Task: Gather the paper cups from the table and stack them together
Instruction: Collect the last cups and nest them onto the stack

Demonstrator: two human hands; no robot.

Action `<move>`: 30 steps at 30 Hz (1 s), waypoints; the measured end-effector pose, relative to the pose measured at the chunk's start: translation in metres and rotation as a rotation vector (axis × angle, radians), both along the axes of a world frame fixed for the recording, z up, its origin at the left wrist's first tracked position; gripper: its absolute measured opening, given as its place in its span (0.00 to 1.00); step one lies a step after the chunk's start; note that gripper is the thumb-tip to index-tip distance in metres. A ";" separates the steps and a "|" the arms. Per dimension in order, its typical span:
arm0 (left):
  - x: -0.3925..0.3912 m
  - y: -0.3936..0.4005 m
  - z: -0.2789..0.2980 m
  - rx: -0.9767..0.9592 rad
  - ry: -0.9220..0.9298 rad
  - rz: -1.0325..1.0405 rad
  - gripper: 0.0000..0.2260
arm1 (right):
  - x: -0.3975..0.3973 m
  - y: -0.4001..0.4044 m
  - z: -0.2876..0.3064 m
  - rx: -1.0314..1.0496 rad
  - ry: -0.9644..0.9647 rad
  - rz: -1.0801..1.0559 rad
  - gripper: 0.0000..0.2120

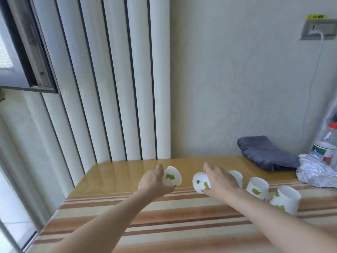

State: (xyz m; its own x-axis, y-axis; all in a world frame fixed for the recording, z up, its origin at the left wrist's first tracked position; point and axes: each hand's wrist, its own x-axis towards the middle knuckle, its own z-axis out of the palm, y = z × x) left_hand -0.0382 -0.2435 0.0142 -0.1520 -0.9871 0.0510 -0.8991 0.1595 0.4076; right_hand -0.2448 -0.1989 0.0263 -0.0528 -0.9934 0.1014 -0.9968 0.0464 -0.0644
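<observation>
Fingers of the left hand (152, 181) and right hand (219, 179) each grasp a tilted paper cup (171, 176) above the striped table (164, 223), gathering apparently under way, nesting likely next, with three cups (257, 187) waiting right.

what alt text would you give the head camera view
A person's left hand and right hand each hold a white paper cup with green leaf print above a striped table. Three more cups stand to the right, near a grey cloth.
</observation>
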 end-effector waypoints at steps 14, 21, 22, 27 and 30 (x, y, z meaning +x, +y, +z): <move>0.040 0.193 0.106 0.396 1.350 -0.191 0.34 | -0.009 0.216 0.055 -0.042 -1.936 -0.424 0.15; 0.032 0.253 0.121 0.217 0.957 -0.443 0.33 | -0.013 0.280 0.058 -0.147 -1.759 -0.260 0.19; 0.029 0.256 0.118 0.205 0.899 -0.464 0.32 | -0.014 0.284 0.061 -0.176 -1.720 -0.245 0.21; 0.021 0.262 0.099 0.212 0.758 -0.467 0.36 | -0.006 0.294 0.088 -0.298 -1.522 -0.142 0.25; 0.029 0.260 0.092 0.257 0.782 -0.456 0.40 | 0.006 0.294 0.104 -0.350 -1.402 -0.045 0.29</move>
State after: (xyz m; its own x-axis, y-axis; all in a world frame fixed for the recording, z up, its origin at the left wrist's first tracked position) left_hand -0.0088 0.0161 0.1058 -0.5412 -0.8360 0.0908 -0.2283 0.2499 0.9410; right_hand -0.2387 0.0947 0.1306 -0.3411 -0.9238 0.1739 -0.1032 -0.1471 -0.9837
